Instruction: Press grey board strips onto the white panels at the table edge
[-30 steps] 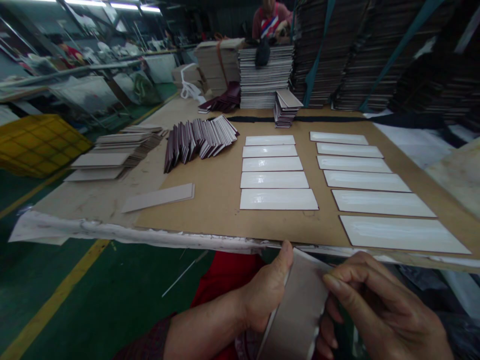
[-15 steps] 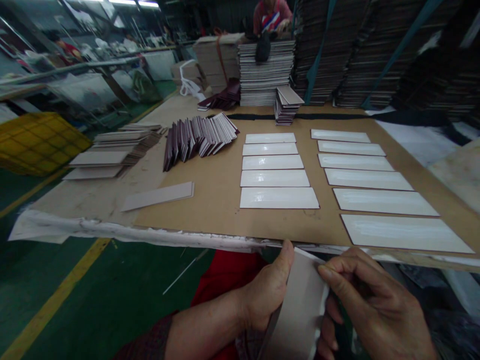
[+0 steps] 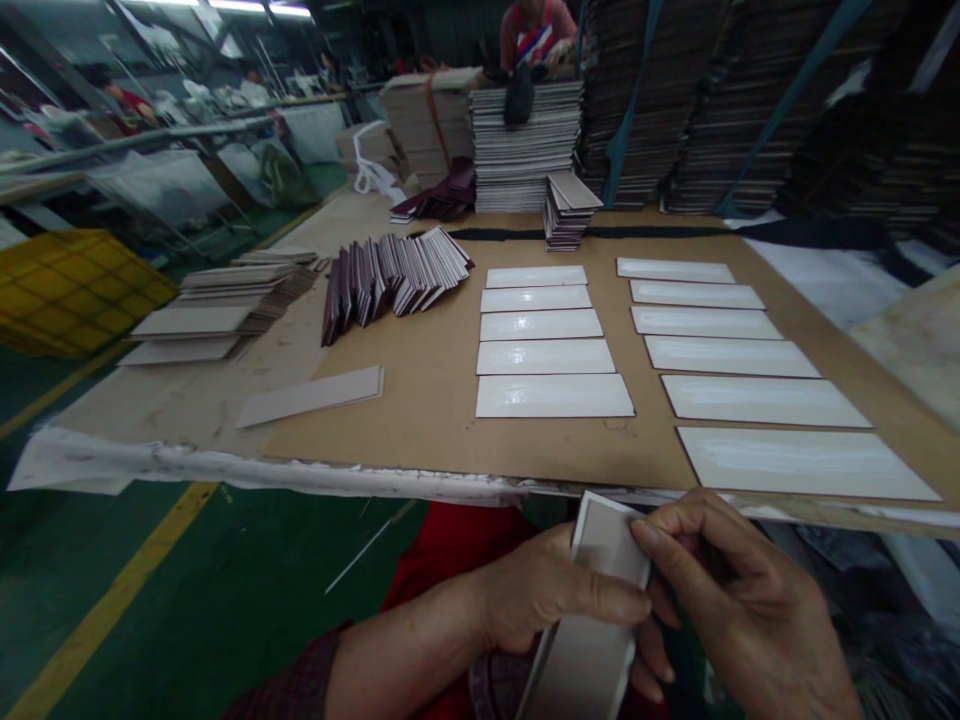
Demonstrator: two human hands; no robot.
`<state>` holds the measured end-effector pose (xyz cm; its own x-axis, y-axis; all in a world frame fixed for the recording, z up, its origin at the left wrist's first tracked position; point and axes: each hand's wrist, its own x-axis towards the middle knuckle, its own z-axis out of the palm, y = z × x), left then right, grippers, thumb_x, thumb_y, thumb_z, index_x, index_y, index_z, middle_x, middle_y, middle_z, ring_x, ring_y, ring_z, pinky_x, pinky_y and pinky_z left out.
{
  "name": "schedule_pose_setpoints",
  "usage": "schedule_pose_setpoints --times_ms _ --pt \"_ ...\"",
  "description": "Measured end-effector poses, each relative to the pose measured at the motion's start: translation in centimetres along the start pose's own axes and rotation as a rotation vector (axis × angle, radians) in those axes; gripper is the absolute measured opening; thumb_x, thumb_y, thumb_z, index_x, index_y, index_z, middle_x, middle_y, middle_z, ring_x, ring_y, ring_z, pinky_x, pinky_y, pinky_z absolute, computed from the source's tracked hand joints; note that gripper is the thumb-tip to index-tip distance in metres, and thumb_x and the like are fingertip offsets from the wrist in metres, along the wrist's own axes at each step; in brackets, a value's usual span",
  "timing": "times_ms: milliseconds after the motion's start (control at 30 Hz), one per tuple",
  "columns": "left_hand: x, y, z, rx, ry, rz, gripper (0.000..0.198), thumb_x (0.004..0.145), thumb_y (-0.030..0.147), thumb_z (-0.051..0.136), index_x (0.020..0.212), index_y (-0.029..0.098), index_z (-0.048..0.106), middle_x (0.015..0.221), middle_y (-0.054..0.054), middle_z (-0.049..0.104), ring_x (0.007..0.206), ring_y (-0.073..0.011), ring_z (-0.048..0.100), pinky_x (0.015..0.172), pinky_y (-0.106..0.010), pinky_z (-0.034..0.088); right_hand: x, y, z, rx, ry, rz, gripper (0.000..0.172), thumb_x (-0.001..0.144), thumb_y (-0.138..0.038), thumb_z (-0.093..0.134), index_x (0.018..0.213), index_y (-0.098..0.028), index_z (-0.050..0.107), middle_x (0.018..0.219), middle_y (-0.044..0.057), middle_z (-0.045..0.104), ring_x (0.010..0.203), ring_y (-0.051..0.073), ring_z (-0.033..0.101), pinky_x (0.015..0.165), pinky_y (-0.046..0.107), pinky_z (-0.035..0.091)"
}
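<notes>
Holding a beige panel point(image 3: 611, 545) in front of the near edge of the counter point(image 3: 150, 410), the left hand point(image 3: 551, 590) has its thumb laid across the panel's face, its other fingers hidden behind. The right hand point(image 3: 757, 600) is clamped on the panel's upper right edge, thumb and forefinger pinched together there, the lower fingers curled close to the same edge. The panel is tilted, with a white rim along its top and left edges; its lower end runs out of view.

Just past the hands, a brown sheet point(image 3: 420, 430) covers much of the counter. Glossy white strips point(image 3: 806, 465) lie flat on it in two columns, six at the right and five in the middle. Well to their left, pale strips point(image 3: 315, 395) lie overlapping.

Farther back, a pile of beige strips point(image 3: 195, 322) slopes at the left, near a leaning row of maroon-edged panels point(image 3: 397, 275). A small stack point(image 3: 571, 215) stands beside a long black band point(image 3: 660, 232). Behind it rises a tall stack of boards point(image 3: 525, 150), with a person point(image 3: 536, 40) beyond.
</notes>
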<state>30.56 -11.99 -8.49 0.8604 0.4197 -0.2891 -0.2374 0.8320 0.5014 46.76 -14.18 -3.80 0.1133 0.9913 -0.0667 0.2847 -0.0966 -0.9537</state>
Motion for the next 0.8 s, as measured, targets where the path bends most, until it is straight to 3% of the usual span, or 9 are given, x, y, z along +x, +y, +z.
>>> schedule_pose_setpoints --times_ms 67,267,367,500,600,700,800 --pt "-0.3 0.4 0.3 0.029 0.01 -0.008 0.055 0.058 0.047 0.092 0.094 0.011 0.072 0.079 -0.008 0.071 0.065 -0.0182 0.068 0.07 -0.031 0.056 0.2 0.3 -0.3 -0.003 -0.028 0.046 0.038 0.089 -0.053 0.067 0.067 -0.023 0.06 0.06 -0.002 0.053 0.046 0.013 0.053 0.041 0.023 0.044" --pt "0.1 0.9 0.4 -0.009 -0.025 0.045 0.055 0.068 0.048 0.086 0.103 0.008 0.073 0.088 -0.014 0.072 0.077 -0.0224 0.072 0.072 -0.033 0.058 0.5 1.1 -0.5 -0.085 -0.026 0.004 0.034 0.091 -0.05 0.066 0.072 -0.023 0.062 0.063 -0.002 0.054 0.055 0.012 0.051 0.05 0.022 0.043" --pt "0.4 1.4 0.4 -0.061 -0.062 0.078 0.05 0.072 0.041 0.086 0.108 0.009 0.072 0.092 -0.014 0.072 0.083 -0.0244 0.073 0.074 -0.034 0.059 1.0 0.9 -0.8 0.005 -0.03 0.071 0.031 0.089 -0.055 0.067 0.084 -0.024 0.066 0.065 -0.001 0.058 0.057 0.014 0.054 0.048 0.021 0.044" --pt "0.4 2.2 0.4 -0.149 -0.081 0.081 0.049 0.077 0.03 0.084 0.12 0.015 0.068 0.106 -0.014 0.073 0.09 -0.0253 0.074 0.076 -0.037 0.06 2.3 0.6 -2.2 0.134 0.1 0.083 0.033 0.086 -0.057 0.07 0.093 -0.025 0.069 0.08 0.001 0.068 0.074 0.018 0.064 0.062 0.023 0.052" --pt "0.2 2.5 0.4 -0.166 -0.081 0.086 0.045 0.08 0.025 0.081 0.121 0.015 0.067 0.11 -0.015 0.074 0.094 -0.0266 0.074 0.077 -0.038 0.061 3.5 0.5 -3.5 0.13 0.131 0.116 0.036 0.089 -0.06 0.066 0.083 -0.025 0.069 0.069 0.0 0.062 0.069 0.018 0.062 0.058 0.025 0.049" --pt "0.3 2.5 0.4 -0.165 -0.085 0.082 0.042 0.081 0.024 0.08 0.119 0.014 0.068 0.111 -0.016 0.073 0.094 -0.0272 0.074 0.077 -0.039 0.061 4.3 0.2 -3.8 0.034 0.008 0.035 0.04 0.093 -0.06 0.061 0.084 -0.023 0.074 0.074 0.002 0.066 0.076 0.021 0.064 0.064 0.028 0.05" --pt "0.6 2.4 0.6 -0.153 -0.106 0.078 0.041 0.08 0.026 0.081 0.117 0.013 0.069 0.11 -0.015 0.073 0.093 -0.0269 0.074 0.077 -0.038 0.061 4.5 -0.5 -3.2 -0.037 -0.241 -0.081 0.033 0.095 -0.053 0.061 0.09 -0.024 0.076 0.088 0.003 0.069 0.086 0.021 0.065 0.075 0.029 0.05"
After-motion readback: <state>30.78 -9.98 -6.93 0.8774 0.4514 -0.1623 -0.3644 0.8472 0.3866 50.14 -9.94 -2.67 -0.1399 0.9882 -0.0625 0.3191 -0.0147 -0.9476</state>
